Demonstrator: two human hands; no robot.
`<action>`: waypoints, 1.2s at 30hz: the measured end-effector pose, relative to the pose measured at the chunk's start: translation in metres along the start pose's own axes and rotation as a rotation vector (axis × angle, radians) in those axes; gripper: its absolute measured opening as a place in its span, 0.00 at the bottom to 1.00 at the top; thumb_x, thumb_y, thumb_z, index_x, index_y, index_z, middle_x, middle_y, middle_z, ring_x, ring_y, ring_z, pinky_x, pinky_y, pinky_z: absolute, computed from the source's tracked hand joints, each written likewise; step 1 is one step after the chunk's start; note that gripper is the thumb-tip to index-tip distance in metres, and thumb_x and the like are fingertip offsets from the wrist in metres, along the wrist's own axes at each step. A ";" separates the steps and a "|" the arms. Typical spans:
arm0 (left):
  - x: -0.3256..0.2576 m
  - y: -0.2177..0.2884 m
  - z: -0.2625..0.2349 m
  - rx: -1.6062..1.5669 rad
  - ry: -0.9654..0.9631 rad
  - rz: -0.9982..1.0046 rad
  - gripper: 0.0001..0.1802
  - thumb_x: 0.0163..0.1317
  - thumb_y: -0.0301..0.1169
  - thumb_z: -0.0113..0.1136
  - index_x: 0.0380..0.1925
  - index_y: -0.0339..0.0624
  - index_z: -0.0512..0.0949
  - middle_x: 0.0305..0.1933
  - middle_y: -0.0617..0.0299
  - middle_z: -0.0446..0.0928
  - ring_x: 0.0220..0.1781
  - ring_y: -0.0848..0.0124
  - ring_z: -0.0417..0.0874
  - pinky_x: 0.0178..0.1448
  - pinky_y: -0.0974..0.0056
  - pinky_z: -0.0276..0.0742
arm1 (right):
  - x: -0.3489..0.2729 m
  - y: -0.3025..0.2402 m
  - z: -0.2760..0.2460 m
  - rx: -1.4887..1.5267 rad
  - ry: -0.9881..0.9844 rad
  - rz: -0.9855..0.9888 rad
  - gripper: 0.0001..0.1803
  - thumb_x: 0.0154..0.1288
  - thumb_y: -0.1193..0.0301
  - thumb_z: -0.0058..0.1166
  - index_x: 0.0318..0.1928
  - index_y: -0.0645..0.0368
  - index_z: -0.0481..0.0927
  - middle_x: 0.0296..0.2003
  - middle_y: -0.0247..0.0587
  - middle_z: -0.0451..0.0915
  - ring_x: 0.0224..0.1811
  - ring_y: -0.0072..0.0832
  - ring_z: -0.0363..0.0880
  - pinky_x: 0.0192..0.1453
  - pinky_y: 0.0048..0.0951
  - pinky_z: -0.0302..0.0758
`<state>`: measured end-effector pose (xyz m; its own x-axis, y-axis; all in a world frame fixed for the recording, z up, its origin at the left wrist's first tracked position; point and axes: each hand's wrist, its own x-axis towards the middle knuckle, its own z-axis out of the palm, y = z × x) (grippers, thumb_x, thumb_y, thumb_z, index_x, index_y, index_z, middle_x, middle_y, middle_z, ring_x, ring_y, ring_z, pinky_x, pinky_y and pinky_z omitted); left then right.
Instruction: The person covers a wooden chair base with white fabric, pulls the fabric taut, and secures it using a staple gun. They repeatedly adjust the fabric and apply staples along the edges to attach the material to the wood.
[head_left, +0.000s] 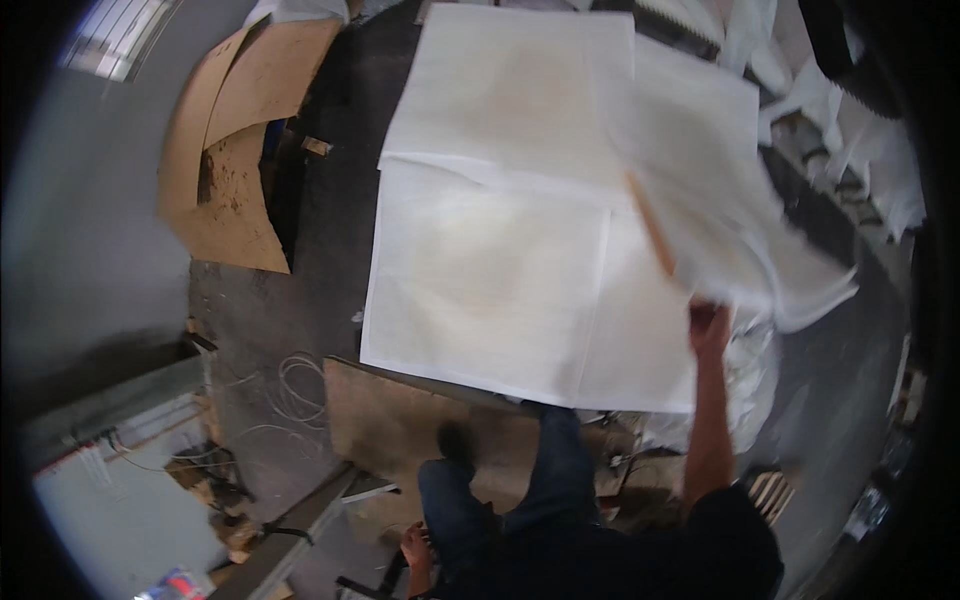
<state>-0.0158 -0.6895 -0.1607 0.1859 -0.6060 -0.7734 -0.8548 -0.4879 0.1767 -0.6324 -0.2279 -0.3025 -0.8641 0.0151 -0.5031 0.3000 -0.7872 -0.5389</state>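
Right hand (pixel 708 325) first: I have it raised at about four o'clock in the view, the arm coming up from my dark sleeve at the lower edge. Its fingers are clamped on the near edge of a white sheet (pixel 700 190), which is lifted and blurred, fanning from my grip up toward one o'clock. A thin tan stick (pixel 650 225) shows against that sheet, slanting from twelve o'clock down toward my hand; I cannot tell whether the stick touches the fingers.

Under the lifted sheet lies a stack of white sheets (pixel 480 280), spread flat and filling the middle of the view. A second flat layer (pixel 510 90) overlaps its far edge at twelve o'clock. The stack rests on a dark floor (pixel 330 220), its near edge just above a brown board (pixel 390 425) at six o'clock.

Left hand (pixel 418 552) hangs low at seven o'clock beside my knee, holding nothing that I can see; whether its fingers are curled or spread I cannot tell.

Curved cardboard pieces (pixel 230 150) lie at ten o'clock, well apart from the stack. Loose white cord (pixel 300 385) coils at eight o'clock. More crumpled white material (pixel 850 110) is heaped at two o'clock.
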 end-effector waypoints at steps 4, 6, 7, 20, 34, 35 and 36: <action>0.054 -0.019 0.005 -0.152 -0.167 0.413 0.22 0.76 0.42 0.50 0.55 0.36 0.81 0.40 0.58 0.83 0.38 0.69 0.82 0.41 0.63 0.78 | -0.094 0.085 -0.014 0.083 0.297 -0.075 0.30 0.77 0.47 0.44 0.69 0.51 0.72 0.65 0.41 0.76 0.67 0.41 0.75 0.69 0.53 0.74; 0.084 0.014 -0.004 -0.241 -0.309 0.498 0.20 0.74 0.42 0.52 0.49 0.35 0.83 0.38 0.59 0.83 0.35 0.70 0.80 0.40 0.63 0.76 | -0.089 0.074 0.036 0.009 0.091 -0.128 0.27 0.76 0.53 0.47 0.67 0.54 0.72 0.64 0.43 0.76 0.65 0.40 0.76 0.68 0.48 0.76; 0.112 0.022 -0.023 -0.189 -0.372 0.711 0.19 0.74 0.41 0.53 0.44 0.35 0.83 0.36 0.60 0.82 0.34 0.70 0.79 0.39 0.63 0.76 | -0.089 0.059 0.063 -0.051 -0.063 -0.149 0.26 0.76 0.55 0.49 0.67 0.56 0.71 0.64 0.43 0.76 0.64 0.39 0.76 0.67 0.46 0.76; 0.047 0.266 -0.221 -0.283 -0.284 1.299 0.22 0.79 0.36 0.47 0.65 0.36 0.73 0.67 0.54 0.74 0.67 0.64 0.74 0.73 0.60 0.65 | -0.521 -0.023 0.332 -0.708 0.068 -0.361 0.20 0.70 0.79 0.52 0.61 0.71 0.76 0.48 0.44 0.85 0.45 0.30 0.86 0.50 0.34 0.85; -0.045 0.158 -0.283 -0.658 -1.087 0.385 0.40 0.76 0.62 0.33 0.68 0.40 0.71 0.71 0.54 0.72 0.73 0.60 0.70 0.79 0.55 0.59 | -0.780 0.116 0.313 -1.967 -0.831 -1.361 0.19 0.64 0.68 0.56 0.56 0.38 0.82 0.61 0.28 0.79 0.67 0.31 0.75 0.78 0.50 0.64; -0.033 0.164 -0.310 -0.673 -1.038 0.465 0.40 0.76 0.62 0.33 0.68 0.40 0.71 0.70 0.54 0.72 0.73 0.60 0.70 0.79 0.56 0.59 | -0.788 0.117 0.310 -1.922 -0.786 -1.438 0.19 0.64 0.67 0.54 0.56 0.38 0.81 0.62 0.28 0.77 0.67 0.31 0.73 0.78 0.51 0.62; -0.019 0.164 -0.338 -0.693 -0.985 0.540 0.40 0.76 0.62 0.33 0.68 0.40 0.71 0.70 0.54 0.72 0.73 0.60 0.70 0.79 0.56 0.59 | -0.798 0.114 0.309 -1.921 -0.767 -1.448 0.19 0.63 0.68 0.56 0.55 0.39 0.83 0.63 0.29 0.77 0.68 0.32 0.74 0.79 0.52 0.59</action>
<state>0.0039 -0.9705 0.0883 -0.7782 -0.2601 -0.5717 -0.2313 -0.7275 0.6460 -0.0339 -0.5198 0.2464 -0.5678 -0.6628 0.4882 -0.7938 0.5978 -0.1117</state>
